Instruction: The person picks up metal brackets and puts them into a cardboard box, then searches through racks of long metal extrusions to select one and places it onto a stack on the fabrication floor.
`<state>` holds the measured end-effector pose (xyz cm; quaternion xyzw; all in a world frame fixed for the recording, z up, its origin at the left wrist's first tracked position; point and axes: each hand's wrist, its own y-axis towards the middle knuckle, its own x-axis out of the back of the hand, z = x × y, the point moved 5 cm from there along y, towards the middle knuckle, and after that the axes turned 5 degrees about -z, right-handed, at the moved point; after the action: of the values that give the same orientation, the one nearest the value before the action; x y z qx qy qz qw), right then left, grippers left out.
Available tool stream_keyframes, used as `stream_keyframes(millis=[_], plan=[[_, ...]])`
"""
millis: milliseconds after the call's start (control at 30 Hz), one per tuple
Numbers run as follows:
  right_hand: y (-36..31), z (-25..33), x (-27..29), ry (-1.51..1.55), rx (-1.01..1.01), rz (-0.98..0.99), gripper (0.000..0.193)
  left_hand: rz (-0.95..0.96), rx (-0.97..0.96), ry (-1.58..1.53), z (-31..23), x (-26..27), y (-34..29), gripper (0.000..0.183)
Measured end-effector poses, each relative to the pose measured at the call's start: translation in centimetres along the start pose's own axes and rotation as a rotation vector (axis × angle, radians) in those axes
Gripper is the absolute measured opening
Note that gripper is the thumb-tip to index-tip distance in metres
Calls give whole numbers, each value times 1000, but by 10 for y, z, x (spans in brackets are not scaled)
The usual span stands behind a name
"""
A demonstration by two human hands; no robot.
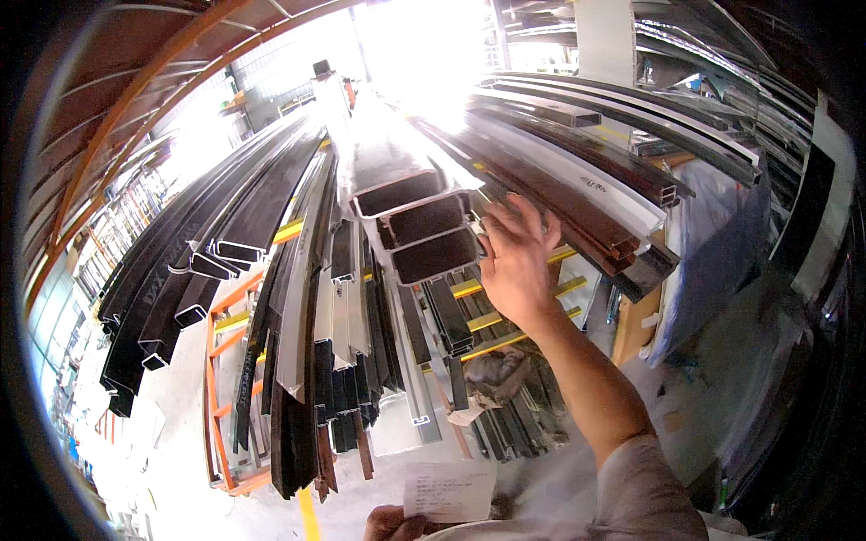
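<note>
A white sheet of paper [448,491] with printed lines is pinched in my left hand [394,523] at the bottom of the view. My right hand [519,261] reaches up with its fingers apart beside a stack of rectangular hollow metal profiles [434,256]. Thumb and fingertips lie close against the right side of that stack; whether they press on it I cannot tell. The open ends of the profiles face me, and their far ends fade into bright glare. Right of this hand lies a brown profile [577,212] beside a white one [595,185].
Long dark profiles [203,216] fan out on the left over an orange metal rack [221,410]. More black and grey lengths [341,383] hang below the centre, with ends jutting toward me. Yellow bars [492,320] cross underneath. Plastic-wrapped material [713,234] stands at the right.
</note>
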<state>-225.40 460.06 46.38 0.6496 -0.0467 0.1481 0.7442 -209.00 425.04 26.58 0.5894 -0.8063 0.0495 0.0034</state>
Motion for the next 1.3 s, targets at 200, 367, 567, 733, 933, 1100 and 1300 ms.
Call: stream_keyframes(millis=[200,367,567,733,933,1100,1300], plan=[[-4,16,-8,59,198,114,21,289,-81,-11,-53,-27,33,23],[-13,17,1,6,111,378,23,430,179,-291,-45,-26,50,19],[-6,3,5,-144,95,497,64,565,15,-203,-49,-32,79,24],[0,-28,-9,-182,99,424,79,603,-2,-216,-53,-24,88,27],[-4,-32,-30,-344,191,404,79,646,-44,-252,-47,-12,102,25],[3,-20,-31,-338,304,472,76,694,8,-229,-50,-10,110,25],[-17,-46,7,-335,39,643,75,790,50,-325,-58,-17,112,24]])
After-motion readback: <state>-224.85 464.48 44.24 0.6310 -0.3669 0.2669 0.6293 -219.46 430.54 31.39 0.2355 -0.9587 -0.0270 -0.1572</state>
